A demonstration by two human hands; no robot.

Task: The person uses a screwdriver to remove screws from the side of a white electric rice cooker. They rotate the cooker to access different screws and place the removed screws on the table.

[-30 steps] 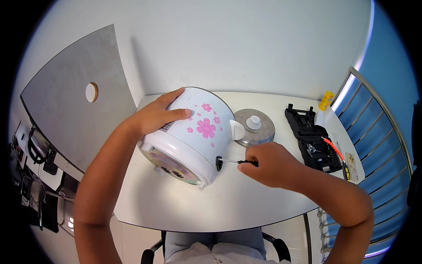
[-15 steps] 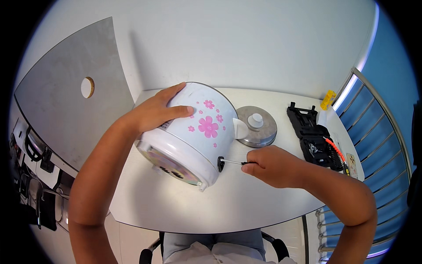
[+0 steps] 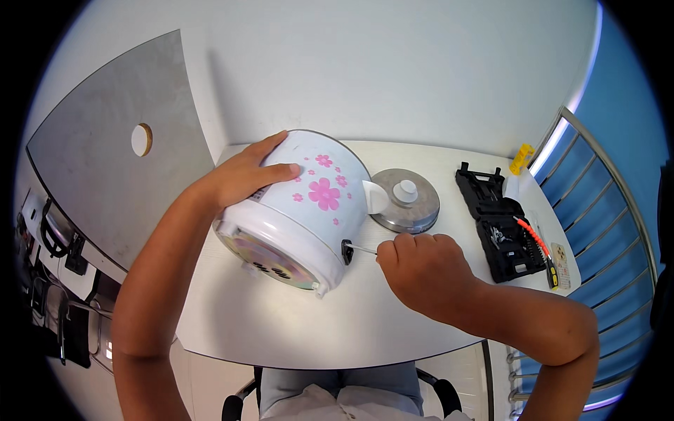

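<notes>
A white rice cooker (image 3: 302, 217) with pink flowers lies tilted on the table, its round base turned toward me. My left hand (image 3: 251, 172) holds its upper left side, thumb spread across the wall and fingers over the top. My right hand (image 3: 430, 270) is closed in a fist round a screwdriver (image 3: 364, 248); only the thin metal shaft shows, the handle being hidden. The shaft's tip meets the black power socket (image 3: 347, 252) low on the cooker's right side. Just behind the cooker's white side handle (image 3: 375, 198) lies a metal lid (image 3: 405, 201) with a white knob.
At the right of the table (image 3: 393, 330) an open black tool case (image 3: 502, 231) holds bits. An orange flexible shaft with a yellow-and-black handle (image 3: 553, 275) lies over it. A yellow box (image 3: 521, 159) stands behind. Metal railing (image 3: 611, 189) runs along the right; a grey panel (image 3: 105, 161) leans left.
My right hand has turned about the screwdriver, from thumb showing in front to knuckles on top. The rice cooker has shifted slightly left with my left hand still on it.
</notes>
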